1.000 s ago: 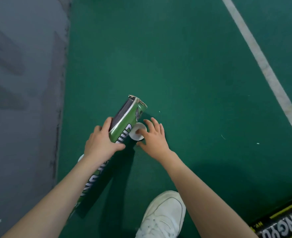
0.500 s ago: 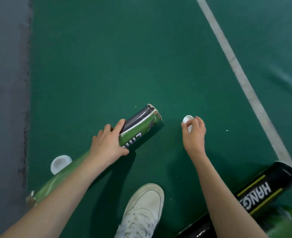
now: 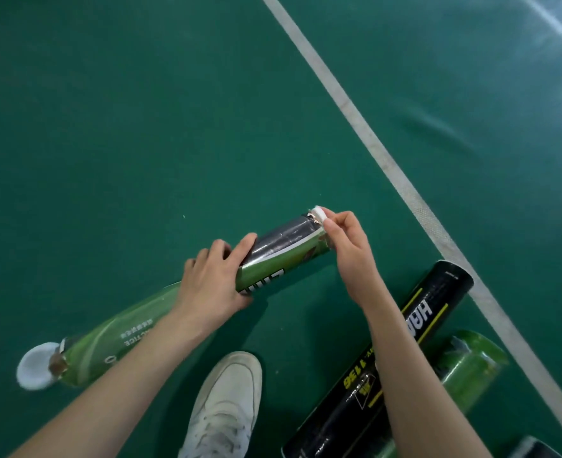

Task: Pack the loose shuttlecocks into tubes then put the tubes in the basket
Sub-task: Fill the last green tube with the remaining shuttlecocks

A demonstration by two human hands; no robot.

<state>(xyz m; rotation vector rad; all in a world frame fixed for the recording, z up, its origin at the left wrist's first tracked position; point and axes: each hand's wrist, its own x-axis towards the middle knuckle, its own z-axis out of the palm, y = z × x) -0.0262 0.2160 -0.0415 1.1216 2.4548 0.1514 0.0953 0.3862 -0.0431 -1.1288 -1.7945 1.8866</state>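
Observation:
A long green shuttlecock tube (image 3: 134,328) lies slanted over the green court floor. My left hand (image 3: 212,285) grips it around its middle. My right hand (image 3: 345,249) pinches a white cap (image 3: 317,213) against the tube's torn upper end. A second white cap (image 3: 35,365) lies on the floor at the tube's lower end. A black tube (image 3: 415,328) with yellow lettering and another green tube (image 3: 468,368) lie at the lower right, partly behind my right forearm. No loose shuttlecock or basket is in view.
My white shoe (image 3: 227,401) stands on the floor between my arms. A white court line (image 3: 382,157) runs diagonally from the top middle to the lower right. The end of a further tube (image 3: 534,449) shows at the bottom right corner.
My right hand picked a white cap off the floor and brought it to the green tube's upper end. My left hand kept its grip while the tube tilted flatter and the view shifted right.

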